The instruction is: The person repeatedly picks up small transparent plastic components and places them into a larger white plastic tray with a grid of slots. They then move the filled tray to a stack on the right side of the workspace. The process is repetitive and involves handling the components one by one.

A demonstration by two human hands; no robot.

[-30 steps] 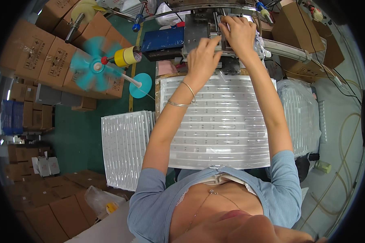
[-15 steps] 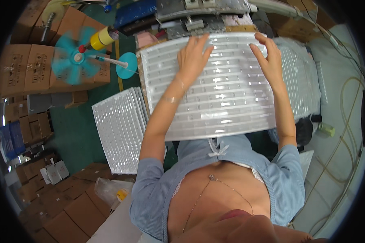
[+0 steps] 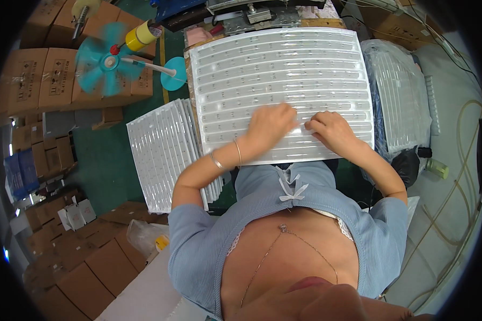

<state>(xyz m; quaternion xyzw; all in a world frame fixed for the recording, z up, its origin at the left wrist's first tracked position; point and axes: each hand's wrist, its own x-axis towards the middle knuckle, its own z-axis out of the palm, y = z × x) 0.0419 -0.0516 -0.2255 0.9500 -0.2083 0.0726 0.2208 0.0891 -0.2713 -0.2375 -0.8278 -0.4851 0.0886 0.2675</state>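
A large clear plastic tray point(image 3: 284, 69) with many narrow ribbed rows lies in front of me, its near edge over my lap. My left hand point(image 3: 268, 125) rests palm down on the tray's near rows, fingers slightly blurred, a thin bracelet on the wrist. My right hand point(image 3: 332, 131) sits just to its right on the same rows, fingers curled on the tray surface. The two hands nearly touch. Whether either pinches a small part is too small to tell.
A stack of similar clear trays point(image 3: 168, 152) lies on my left, another bagged stack point(image 3: 401, 101) on my right. A turquoise standing fan point(image 3: 104, 61) spins at left. A metal machine point(image 3: 262, 13) stands beyond the tray. Cardboard boxes point(image 3: 32, 69) line the left side and hoses point(image 3: 458, 176) the right.
Both hands came back from the machine at the far end, first to the tray's far corners, then to its near rows. The tray now lies closer to me.
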